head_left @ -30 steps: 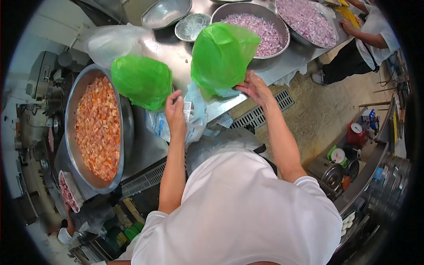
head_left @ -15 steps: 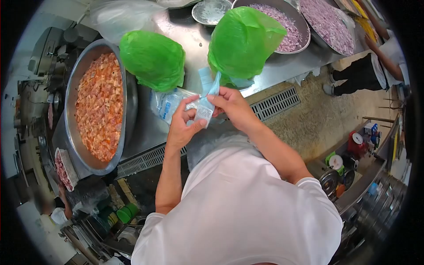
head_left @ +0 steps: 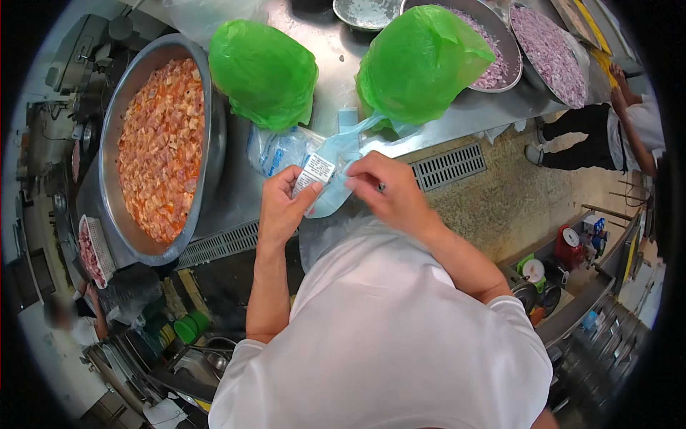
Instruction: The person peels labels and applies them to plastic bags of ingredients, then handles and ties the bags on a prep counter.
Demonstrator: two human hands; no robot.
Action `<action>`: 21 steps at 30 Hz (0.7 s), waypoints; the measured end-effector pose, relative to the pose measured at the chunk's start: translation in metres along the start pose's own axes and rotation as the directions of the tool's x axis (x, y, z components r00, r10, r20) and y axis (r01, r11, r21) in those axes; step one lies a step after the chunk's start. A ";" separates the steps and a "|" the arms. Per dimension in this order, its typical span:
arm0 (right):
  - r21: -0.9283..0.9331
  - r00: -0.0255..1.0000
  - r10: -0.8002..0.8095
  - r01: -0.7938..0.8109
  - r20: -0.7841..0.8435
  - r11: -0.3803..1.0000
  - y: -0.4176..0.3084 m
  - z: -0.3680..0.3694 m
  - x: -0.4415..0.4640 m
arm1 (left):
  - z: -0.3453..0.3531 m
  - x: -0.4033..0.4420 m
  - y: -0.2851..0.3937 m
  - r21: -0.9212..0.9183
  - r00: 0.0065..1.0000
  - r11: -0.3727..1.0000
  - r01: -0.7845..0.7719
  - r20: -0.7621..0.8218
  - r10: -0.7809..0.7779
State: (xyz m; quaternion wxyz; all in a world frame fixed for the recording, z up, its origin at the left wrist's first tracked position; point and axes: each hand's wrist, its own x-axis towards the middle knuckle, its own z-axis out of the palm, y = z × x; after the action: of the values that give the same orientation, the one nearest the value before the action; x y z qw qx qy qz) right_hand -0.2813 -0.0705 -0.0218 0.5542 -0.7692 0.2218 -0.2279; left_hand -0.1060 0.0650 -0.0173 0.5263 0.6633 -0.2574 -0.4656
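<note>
My left hand (head_left: 286, 196) pinches a small white printed label (head_left: 314, 171) that lies against thin light-blue plastic (head_left: 336, 196), its thumb on the label's lower corner. To the right, my right hand (head_left: 389, 187) has its fingers drawn together at the plastic's edge; what sits between the fingertips is hard to see. The blue plastic stretches up toward a green plastic bag (head_left: 421, 68). Just behind my left hand lies a clear plastic pack (head_left: 275, 151) with blue print. Another full green bag (head_left: 263, 71) stands behind that pack.
A large metal basin (head_left: 207, 136) of diced orange-red meat is at the left on the steel table (head_left: 325, 61). Bowls of chopped purple onion (head_left: 547, 53) stand back right. A white basket (head_left: 100, 250) sits lower left. A co-worker (head_left: 632, 132) stands at right, another person (head_left: 89, 318) lower left.
The light-blue plastic is spread wider and the label now faces up. My right hand has moved slightly right and down, away from my left. The camera view has shifted.
</note>
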 end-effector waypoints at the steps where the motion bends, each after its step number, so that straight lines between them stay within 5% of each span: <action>1: 0.051 0.983 -0.172 0.175 -0.063 0.983 -0.005 0.005 0.001 | 0.002 0.000 0.003 0.004 1.000 1.000 -0.001 0.013 0.001; 4: -0.082 0.970 -0.243 0.242 -0.002 0.967 -0.003 0.014 0.010 | 0.003 0.000 0.008 -0.008 0.997 0.999 -0.046 0.061 0.047; 8: -0.033 0.981 -0.191 0.192 0.012 0.981 -0.008 0.018 0.013 | 0.000 -0.002 0.014 -0.036 0.989 0.994 -0.102 0.105 0.106; 11: -0.068 0.986 -0.152 0.157 0.062 0.985 -0.008 0.018 0.015 | -0.001 -0.002 0.016 0.228 0.978 0.952 -0.206 0.094 0.189; 21: -0.046 0.967 -0.200 0.210 0.159 0.977 -0.017 0.017 0.031 | -0.011 -0.010 0.027 0.352 0.982 0.917 -0.187 0.046 0.182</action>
State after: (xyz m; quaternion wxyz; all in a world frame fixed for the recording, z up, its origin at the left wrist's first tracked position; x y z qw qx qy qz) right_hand -0.2453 -0.0709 -0.0067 0.5186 -0.8203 0.1047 -0.2172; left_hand -0.0966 0.0703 0.0113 0.4379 0.7173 -0.4017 -0.3636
